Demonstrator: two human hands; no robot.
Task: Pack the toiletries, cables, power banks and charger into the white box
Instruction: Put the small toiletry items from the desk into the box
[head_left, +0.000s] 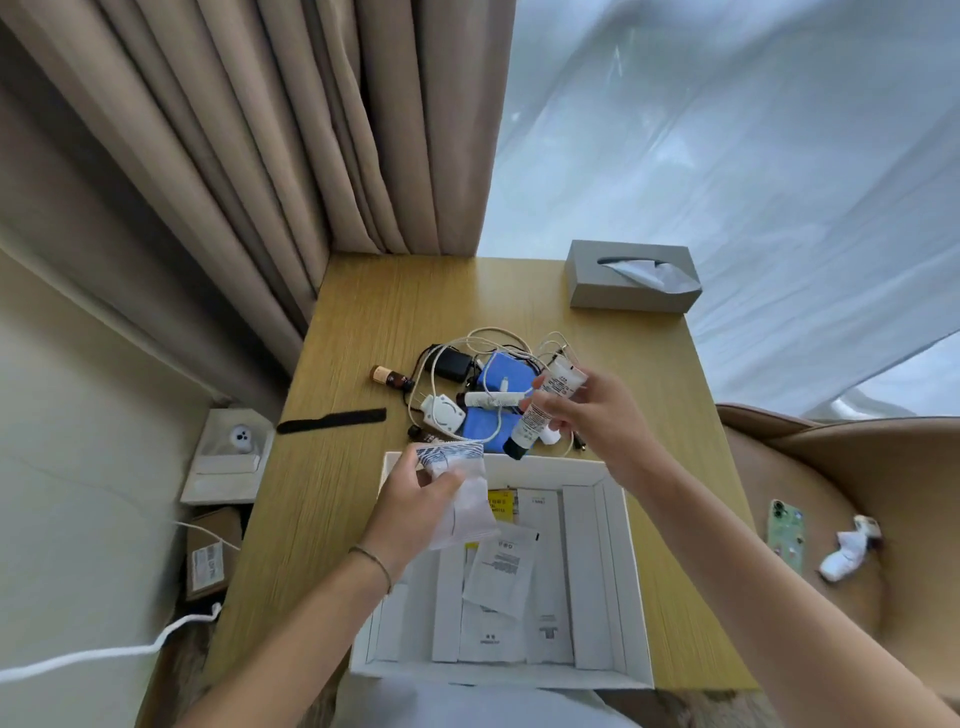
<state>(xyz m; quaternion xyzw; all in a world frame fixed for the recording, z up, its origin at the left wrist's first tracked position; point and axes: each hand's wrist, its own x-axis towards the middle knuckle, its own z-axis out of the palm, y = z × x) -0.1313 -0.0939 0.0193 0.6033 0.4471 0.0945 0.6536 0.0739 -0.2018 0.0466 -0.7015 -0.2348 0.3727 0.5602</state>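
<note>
While hovering over the white box (618, 525) on the tabletop (332, 519), left hand (410, 512) is pinching a clear sachet (465, 499), right hand (597, 415) fingers are gripping a white tube (543, 410), cables (493, 343) and blue power banks (501, 376) are lying beyond.

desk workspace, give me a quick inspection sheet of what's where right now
surface: wooden desk, bare at the far left.
job's things: white box open at the near edge, holding flat white packets; two blue power banks, black charger, white plug, small brown bottle and white tube piled beyond it.
clutter: grey tissue box far right; black strap left.
hands: left hand holds a clear sachet over the box; right hand grips a black-capped tube.
cables: white cables tangled over the pile.
surroundings: beige curtain; phone on the chair at right.
</note>
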